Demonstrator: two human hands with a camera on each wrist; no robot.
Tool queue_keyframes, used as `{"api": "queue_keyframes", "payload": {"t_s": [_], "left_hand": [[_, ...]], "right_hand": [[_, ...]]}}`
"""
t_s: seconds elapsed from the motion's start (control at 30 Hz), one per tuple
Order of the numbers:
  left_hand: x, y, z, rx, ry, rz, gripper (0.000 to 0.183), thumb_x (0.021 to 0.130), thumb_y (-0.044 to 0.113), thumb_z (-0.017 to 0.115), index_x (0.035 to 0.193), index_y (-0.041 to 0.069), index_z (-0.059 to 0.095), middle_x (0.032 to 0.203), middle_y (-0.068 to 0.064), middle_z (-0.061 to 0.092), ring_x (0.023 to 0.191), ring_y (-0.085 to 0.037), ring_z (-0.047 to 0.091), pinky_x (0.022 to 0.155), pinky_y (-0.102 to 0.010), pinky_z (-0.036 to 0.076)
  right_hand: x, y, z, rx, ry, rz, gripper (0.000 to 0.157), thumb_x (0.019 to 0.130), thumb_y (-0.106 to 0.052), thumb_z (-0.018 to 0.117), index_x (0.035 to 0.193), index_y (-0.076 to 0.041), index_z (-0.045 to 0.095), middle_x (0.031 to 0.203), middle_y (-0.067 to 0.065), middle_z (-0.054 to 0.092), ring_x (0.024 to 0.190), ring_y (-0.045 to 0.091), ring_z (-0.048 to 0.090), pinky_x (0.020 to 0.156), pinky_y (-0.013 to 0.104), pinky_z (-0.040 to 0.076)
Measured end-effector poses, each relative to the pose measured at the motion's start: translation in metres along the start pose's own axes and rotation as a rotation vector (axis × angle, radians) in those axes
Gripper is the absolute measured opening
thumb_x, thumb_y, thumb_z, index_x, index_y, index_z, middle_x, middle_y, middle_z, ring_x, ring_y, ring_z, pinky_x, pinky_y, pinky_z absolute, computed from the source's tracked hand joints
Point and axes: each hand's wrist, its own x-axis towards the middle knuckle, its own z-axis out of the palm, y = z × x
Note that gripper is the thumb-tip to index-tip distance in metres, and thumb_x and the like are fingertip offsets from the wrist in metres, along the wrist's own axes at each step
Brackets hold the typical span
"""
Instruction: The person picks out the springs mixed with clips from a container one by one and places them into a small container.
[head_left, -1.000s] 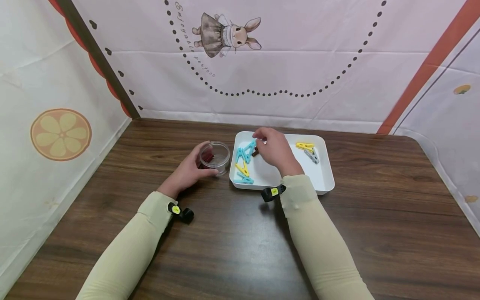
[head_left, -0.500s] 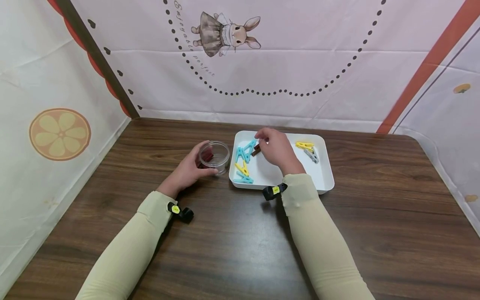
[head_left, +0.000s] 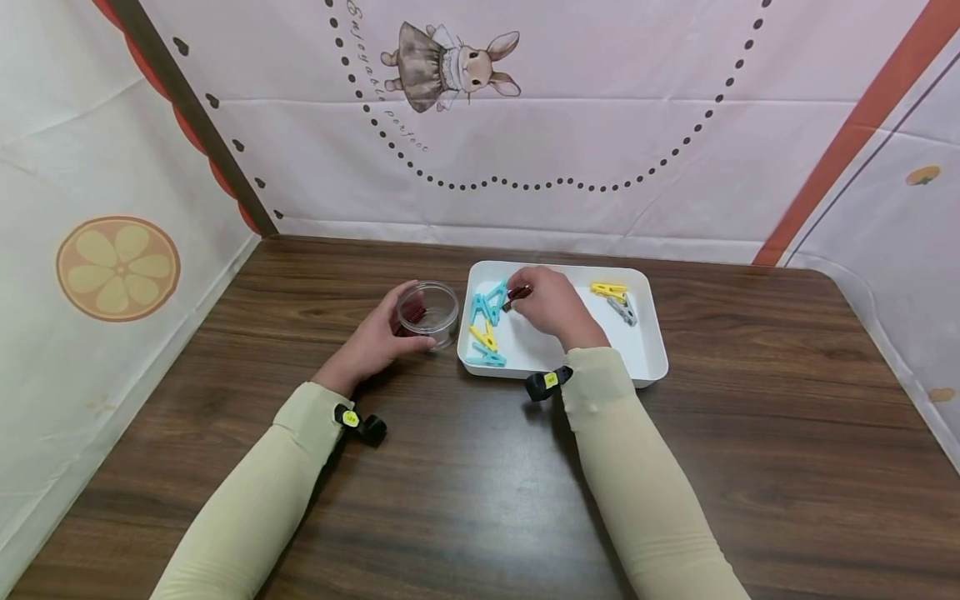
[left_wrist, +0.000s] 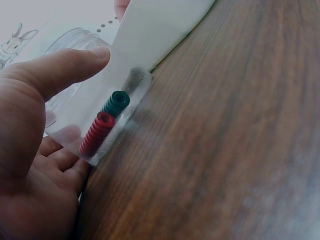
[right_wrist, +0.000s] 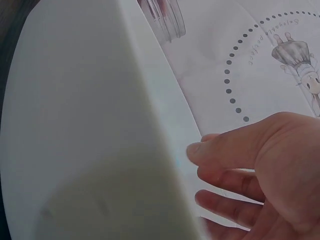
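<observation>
My left hand (head_left: 372, 340) grips a clear round plastic jar (head_left: 444, 333) on the table, thumb on the near side and fingers around the far side. Inside, the left wrist view shows a red coil spring (left_wrist: 97, 134) beside a green coil spring (left_wrist: 116, 103). Over the white tray (head_left: 536, 372), my right hand (head_left: 553, 302) pinches a small dark brown ribbed piece (head_left: 519, 292) that looks like a spring, between thumb and index finger. In the right wrist view the thumb (right_wrist: 220, 150) lies close against the index finger, and the piece is hidden.
Turquoise clothespins (head_left: 480, 308) and a yellow clothespin (head_left: 484, 337) lie at the tray's left side. Another yellow clothespin (head_left: 608, 290) and a grey clothespin (head_left: 622, 311) lie at its right. Behind the wooden table (head_left: 465, 475) hangs a printed cloth (head_left: 600, 125).
My right hand's fingers have lowered and closed on the dark brown piece, which now sits between the fingertips. The left hand and the jar stay in place.
</observation>
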Motion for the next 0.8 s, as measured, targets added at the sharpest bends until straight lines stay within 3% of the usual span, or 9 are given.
{"api": "queue_keyframes", "payload": {"t_s": [0.37, 0.8], "left_hand": [[-0.0006, 0.0015, -0.0004, -0.002, -0.003, -0.013, 0.097, 0.079, 0.028, 0.082, 0.153, 0.024, 0.020, 0.156, -0.007, 0.034, 0.143, -0.022, 0.035, 0.119, -0.045, 0.025], [-0.0025, 0.0044, -0.0002, 0.008, -0.001, -0.015, 0.097, 0.079, 0.030, 0.082, 0.153, 0.025, 0.020, 0.156, -0.006, 0.035, 0.144, -0.021, 0.033, 0.119, -0.044, 0.025]], "right_hand": [[-0.0020, 0.0023, 0.0016, -0.032, -0.061, -0.062, 0.033, 0.088, -0.002, 0.056, 0.119, -0.007, 0.067, 0.115, 0.007, 0.066, 0.110, 0.022, 0.057, 0.099, 0.041, 0.044], [-0.0010, 0.0032, 0.0037, -0.098, -0.108, -0.050, 0.037, 0.086, -0.003, 0.055, 0.119, -0.012, 0.068, 0.119, 0.002, 0.067, 0.110, 0.020, 0.054, 0.096, 0.038, 0.043]]}}
